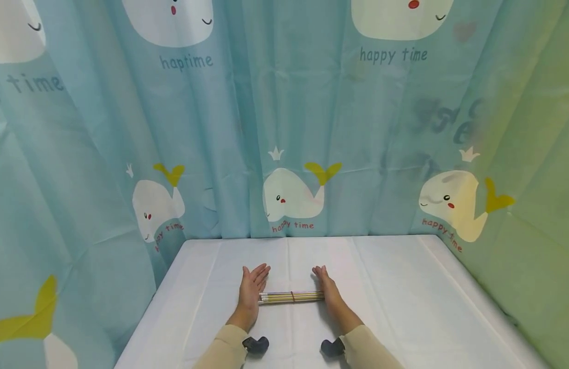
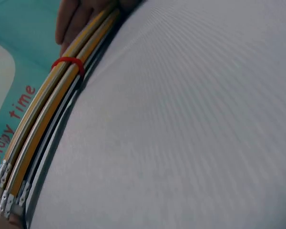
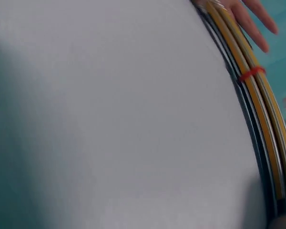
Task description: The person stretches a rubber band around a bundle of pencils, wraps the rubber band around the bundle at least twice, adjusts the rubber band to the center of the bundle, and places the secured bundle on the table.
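Observation:
A bundle of several yellow-and-silver striped pencils (image 1: 279,298) lies crosswise on the white table, a red rubber band (image 1: 293,296) round its middle. My left hand (image 1: 250,294) stands on edge at the bundle's left end, fingers straight, its palm against the eraser ends. At the other end my right hand (image 1: 332,296) stands the same way, palm facing in and fingers extended. Both wrist views show the pencils (image 2: 44,112) running from palm to palm; the metal eraser ferrules (image 2: 8,200) sit at the left palm. Darker pencils (image 3: 250,112) show along the bundle's underside.
A white cloth with fold creases covers the table (image 1: 404,297). Blue-green curtains (image 1: 243,128) with printed whales hang round its back and sides. Each sleeve cuff carries a small black wrist camera (image 1: 257,345).

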